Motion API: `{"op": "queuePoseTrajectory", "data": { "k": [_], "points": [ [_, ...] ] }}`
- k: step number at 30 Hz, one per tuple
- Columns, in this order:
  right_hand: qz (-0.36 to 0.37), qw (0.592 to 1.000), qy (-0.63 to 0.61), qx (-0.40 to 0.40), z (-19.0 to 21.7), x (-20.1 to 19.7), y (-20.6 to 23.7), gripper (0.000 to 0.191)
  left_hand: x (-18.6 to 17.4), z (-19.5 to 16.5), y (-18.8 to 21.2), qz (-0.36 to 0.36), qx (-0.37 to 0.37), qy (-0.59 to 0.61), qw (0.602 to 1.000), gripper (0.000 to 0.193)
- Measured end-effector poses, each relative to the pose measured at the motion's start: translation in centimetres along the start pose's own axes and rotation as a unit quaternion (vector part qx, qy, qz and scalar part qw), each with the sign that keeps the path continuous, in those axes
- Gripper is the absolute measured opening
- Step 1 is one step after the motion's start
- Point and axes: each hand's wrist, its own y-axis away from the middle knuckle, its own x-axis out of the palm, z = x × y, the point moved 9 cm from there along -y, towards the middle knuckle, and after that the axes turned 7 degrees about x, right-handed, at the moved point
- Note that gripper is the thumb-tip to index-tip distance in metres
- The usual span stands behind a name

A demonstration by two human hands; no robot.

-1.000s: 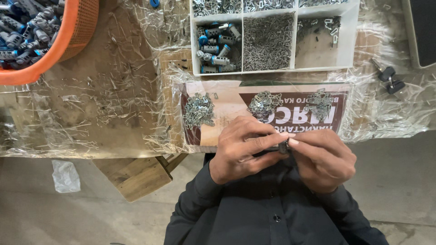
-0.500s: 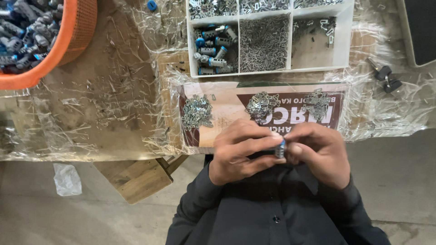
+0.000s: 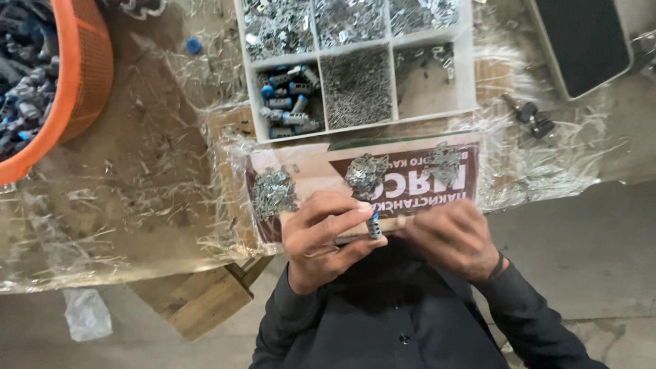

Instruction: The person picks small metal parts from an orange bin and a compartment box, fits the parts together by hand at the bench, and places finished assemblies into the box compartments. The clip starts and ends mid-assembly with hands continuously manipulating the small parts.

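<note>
My left hand (image 3: 322, 237) pinches a small metal cylinder with a blue tip (image 3: 374, 225), held upright close to my chest. My right hand (image 3: 454, 238) sits just to its right, fingers curled, near the cylinder; whether it grips anything is hidden. Both hands hover over the near edge of a printed cardboard sheet (image 3: 311, 167) under plastic wrap. Three small heaps of metal parts lie on the sheet: left (image 3: 273, 191), middle (image 3: 365, 172) and right (image 3: 444, 160).
A white compartment tray (image 3: 391, 50) behind the sheet holds blue-tipped cylinders (image 3: 288, 102), thin pins (image 3: 357, 85) and other metal bits. An orange basket (image 3: 82, 75) of parts stands far left. A dark tablet-like slab (image 3: 581, 41) lies top right, with two small dark parts (image 3: 529, 117) nearby.
My hands have drawn slightly apart. The blue-tipped cylinder now stands in my left fingers alone, and my right hand has shifted right.
</note>
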Motion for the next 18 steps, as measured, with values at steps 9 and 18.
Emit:
{"op": "queuePoseTrajectory", "data": {
  "k": [9,18],
  "points": [
    [-0.014,0.761,-0.587,0.277,-4.4,3.2,4.5,0.011,2.5,-0.3,-0.5,0.054,-0.012,0.051,0.997,0.042],
    [-0.004,0.826,-0.456,0.331,-5.3,1.1,1.8,0.03,1.5,0.1,0.3,0.032,-0.055,0.056,0.996,0.045]
  ]
}}
